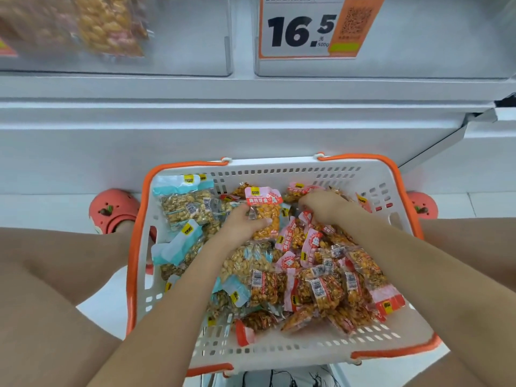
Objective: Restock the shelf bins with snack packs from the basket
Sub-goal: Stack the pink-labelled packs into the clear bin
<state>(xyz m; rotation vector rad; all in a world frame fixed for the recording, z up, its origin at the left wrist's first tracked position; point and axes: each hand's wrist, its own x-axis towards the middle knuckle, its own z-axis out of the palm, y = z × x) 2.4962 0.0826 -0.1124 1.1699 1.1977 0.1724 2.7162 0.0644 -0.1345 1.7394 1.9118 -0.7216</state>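
Inside the basket [279,349], your left hand [240,227] has its fingers clamped on a pink-topped snack pack [264,216] near the far wall, while your right hand [321,205] curls into the pile just beside it, so gather matching packs before lifting toward the bins [391,65] above.
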